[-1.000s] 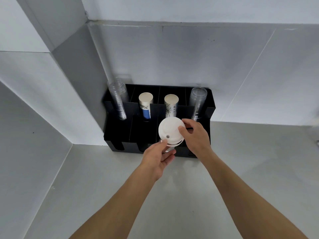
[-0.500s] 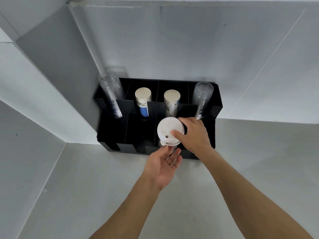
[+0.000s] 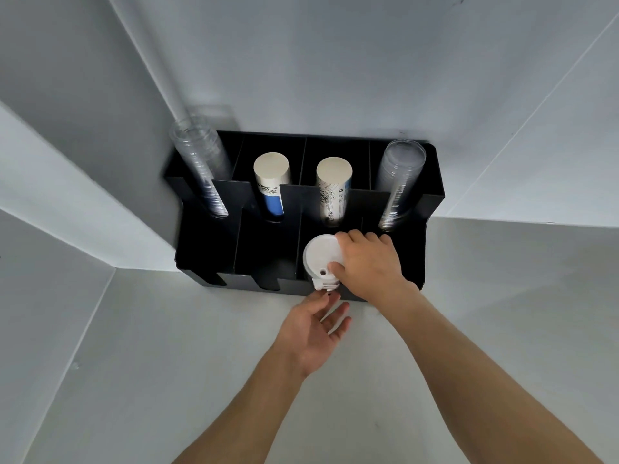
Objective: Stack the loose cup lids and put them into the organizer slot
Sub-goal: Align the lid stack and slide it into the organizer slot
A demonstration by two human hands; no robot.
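Observation:
A stack of white cup lids (image 3: 321,261) sits low in the third front slot from the left of the black organizer (image 3: 207,259). My right hand (image 3: 368,266) grips the stack from the right, thumb on the top lid near its sip hole, fingers over the far rim. Just below the slot's front notch, my left hand (image 3: 318,326) is palm up with fingers spread, its fingertips close under the bottom of the stack. Whether they touch the lids I cannot tell.
The organizer stands in a corner against grey walls. Its back row holds two stacks of clear plastic cups (image 3: 201,169) (image 3: 400,182) at the ends and two stacks of paper cups (image 3: 270,182) (image 3: 333,189) between them. The two front slots on the left look empty.
The lid stack went down into the front slot under my right hand. My left hand let go of it and dropped back, opening palm up. The camera moved closer.

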